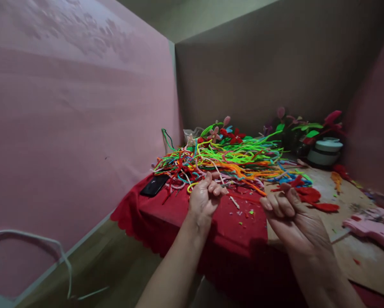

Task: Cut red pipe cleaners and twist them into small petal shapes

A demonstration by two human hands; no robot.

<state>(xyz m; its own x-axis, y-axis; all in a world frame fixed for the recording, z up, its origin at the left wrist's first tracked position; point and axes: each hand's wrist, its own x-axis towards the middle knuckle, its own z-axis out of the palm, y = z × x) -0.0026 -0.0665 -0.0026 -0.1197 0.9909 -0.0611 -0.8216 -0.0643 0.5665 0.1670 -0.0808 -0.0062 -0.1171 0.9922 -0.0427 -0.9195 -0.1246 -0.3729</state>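
Observation:
My left hand (206, 196) is closed, its fingers curled above the red tablecloth (166, 214). To its right my right hand (286, 209) is also closed, thumb against the fingers. A thin red pipe cleaner (245, 197) stretches between the two hands, faint against the cloth; its ends are hidden in the fingers. Just beyond the right hand are red fuzzy petal shapes (309, 195). A large pile of coloured pipe cleaners (240, 154) spreads behind both hands, green, orange, red and blue.
A black phone (154, 185) rests at the table's left. On the right, a pink glue gun (370, 226) lies on a wooden board (352, 261), with a pale lidded container (325, 152) behind. Fuzzy flowers (235, 136) stand at the back. A white cable (55, 244) hangs at lower left.

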